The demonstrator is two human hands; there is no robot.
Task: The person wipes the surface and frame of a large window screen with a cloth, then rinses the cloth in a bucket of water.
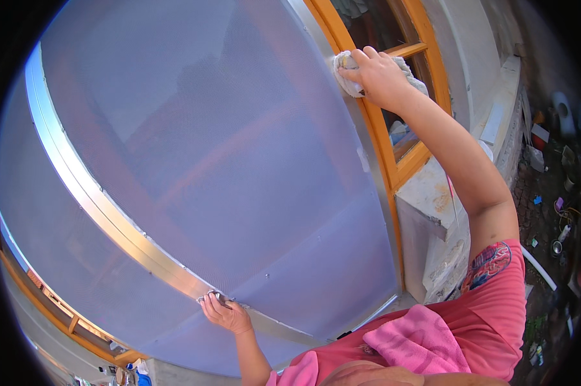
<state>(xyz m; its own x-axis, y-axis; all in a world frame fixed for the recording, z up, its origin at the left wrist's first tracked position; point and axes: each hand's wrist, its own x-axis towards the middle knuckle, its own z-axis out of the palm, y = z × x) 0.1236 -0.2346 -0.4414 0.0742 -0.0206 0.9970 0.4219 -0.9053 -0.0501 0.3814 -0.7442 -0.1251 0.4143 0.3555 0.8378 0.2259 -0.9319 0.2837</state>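
Note:
A large bluish mesh screen panel (239,161) in a silvery metal frame (120,228) fills the middle. My right hand (382,80) is raised to the upper right, closed on a bunched whitish cloth (346,75). The cloth lies against the panel's metal edge and the orange window frame (384,138). Low in the middle, my left hand (226,315) has its fingers curled over the metal frame. A small dark and silvery piece shows by those fingertips; its kind is unclear.
Right of the window frame a pale masonry ledge (425,206) juts out. Scattered litter and a white pipe (540,269) lie on the dark ground at the far right. A pink cloth (419,344) hangs over my clothing. Another orange window frame (71,325) stands at the lower left.

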